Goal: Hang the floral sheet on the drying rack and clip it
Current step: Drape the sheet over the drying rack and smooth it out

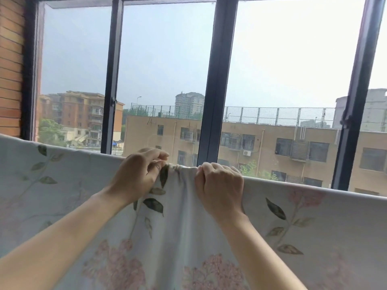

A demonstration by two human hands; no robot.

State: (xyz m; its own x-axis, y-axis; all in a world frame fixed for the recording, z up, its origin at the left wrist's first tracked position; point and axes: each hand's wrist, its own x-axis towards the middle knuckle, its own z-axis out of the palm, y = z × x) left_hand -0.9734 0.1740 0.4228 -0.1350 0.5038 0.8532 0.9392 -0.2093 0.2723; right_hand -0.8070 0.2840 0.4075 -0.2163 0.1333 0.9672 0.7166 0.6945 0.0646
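Note:
The floral sheet (314,222), pale with pink blooms and green leaves, hangs over a line that runs across the view; the drying rack itself is hidden under the cloth. My left hand (138,174) pinches the sheet's top fold at the middle. My right hand (219,187) is clenched on the same fold a hand's width to the right. Between the two hands the cloth is bunched into gathers. No clip shows in either hand.
A dark-framed window (217,80) stands close behind the sheet, with vertical bars and a latch (113,101). An orange brick wall (10,65) closes off the left side. Buildings lie beyond the glass.

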